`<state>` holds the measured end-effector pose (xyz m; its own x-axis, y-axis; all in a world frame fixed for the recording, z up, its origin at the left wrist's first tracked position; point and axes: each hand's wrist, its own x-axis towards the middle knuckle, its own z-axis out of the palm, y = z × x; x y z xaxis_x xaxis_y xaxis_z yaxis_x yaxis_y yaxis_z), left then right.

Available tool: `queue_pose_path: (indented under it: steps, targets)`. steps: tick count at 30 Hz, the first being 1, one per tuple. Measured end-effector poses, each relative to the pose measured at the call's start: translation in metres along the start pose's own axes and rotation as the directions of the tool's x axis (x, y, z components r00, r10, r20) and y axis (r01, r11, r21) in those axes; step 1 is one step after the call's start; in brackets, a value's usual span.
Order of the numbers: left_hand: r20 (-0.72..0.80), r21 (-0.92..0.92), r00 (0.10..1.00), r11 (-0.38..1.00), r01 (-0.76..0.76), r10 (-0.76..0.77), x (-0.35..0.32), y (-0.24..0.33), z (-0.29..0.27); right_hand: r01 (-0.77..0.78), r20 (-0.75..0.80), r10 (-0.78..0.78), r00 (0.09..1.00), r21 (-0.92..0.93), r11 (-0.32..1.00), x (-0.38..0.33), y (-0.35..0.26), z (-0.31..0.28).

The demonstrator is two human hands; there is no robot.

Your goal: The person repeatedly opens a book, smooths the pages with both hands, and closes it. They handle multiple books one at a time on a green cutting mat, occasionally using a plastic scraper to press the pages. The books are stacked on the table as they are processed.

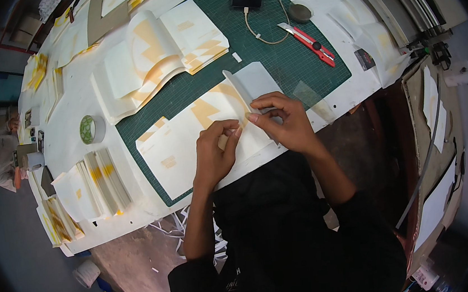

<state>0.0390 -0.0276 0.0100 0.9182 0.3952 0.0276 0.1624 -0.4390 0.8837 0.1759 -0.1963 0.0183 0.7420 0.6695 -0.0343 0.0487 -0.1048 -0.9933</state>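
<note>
Pinching narrow strip at lower end, right hand and left hand both closed on it, above printed sheet on green cutting mat; risk: strip tearing or sticking crooked if pulled unevenly

Sheet under both hands: thin matt paper, cream with yellow print. Cutting mat: dull green, rubbery, gridded. Utility knife, far right: glossy red plastic, metal blade. Tape roll, left: shiny. Surface: white paper covering, matt.
</note>
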Motion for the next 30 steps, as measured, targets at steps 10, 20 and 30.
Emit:
queue_pose_path:
  steps: [10, 20, 30]
  targets:
    - [0.072, -0.435, 0.984, 0.883, 0.176, -0.161, 0.002, -0.004, 0.005, 0.104, -0.045, -0.106, 0.993, -0.058, 0.993, -0.008, 0.007, 0.012]
    - [0.062, -0.520, 0.980, 0.832, 0.194, -0.190, 0.002, -0.007, 0.008, 0.066, 0.085, -0.061, 0.995, -0.052, 0.996, -0.008, 0.005, 0.003]
    - [0.042, -0.523, 0.980, 0.831, 0.188, -0.194, 0.001, -0.007, 0.007, 0.092, 0.039, -0.089, 0.995, -0.067, 0.994, -0.009, 0.005, 0.007]
